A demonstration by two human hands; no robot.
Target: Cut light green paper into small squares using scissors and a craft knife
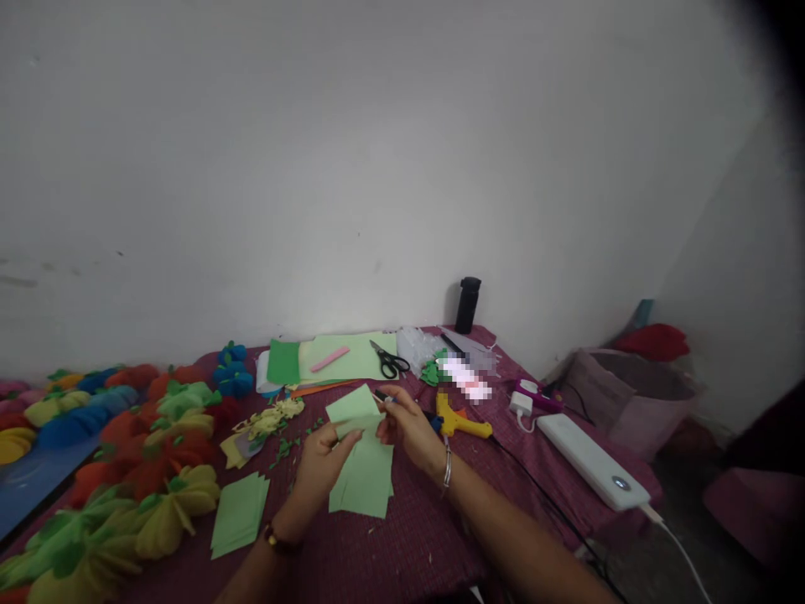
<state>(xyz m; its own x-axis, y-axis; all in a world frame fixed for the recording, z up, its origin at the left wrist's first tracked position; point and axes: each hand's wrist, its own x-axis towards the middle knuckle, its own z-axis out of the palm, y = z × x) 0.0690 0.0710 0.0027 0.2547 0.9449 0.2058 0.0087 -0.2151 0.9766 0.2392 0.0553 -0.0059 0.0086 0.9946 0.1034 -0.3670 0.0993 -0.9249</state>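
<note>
My left hand (pixel 322 463) pinches a small light green sheet (pixel 355 426) between thumb and fingers. Its fingers are closed on the sheet's left edge. Close by on the right, my right hand (pixel 410 429) is closed around a slim pen-like thing (pixel 381 395) with a dark end, mostly hidden by the fingers. The right fingertips are beside the held sheet's right edge. Below both hands lies a loose pile of light green paper pieces (pixel 368 482) on the purple cloth. Another light green piece (pixel 352 403) shows just behind the hands.
A light green stack (pixel 239 513) lies left, near colourful petalled decorations (pixel 157 453). Black scissors (pixel 390 362) rest on green sheets at the back. Right of my hands are a yellow glue gun (pixel 462 422) with its cord, a white power bank (pixel 591 461) and a black bottle (pixel 467 306).
</note>
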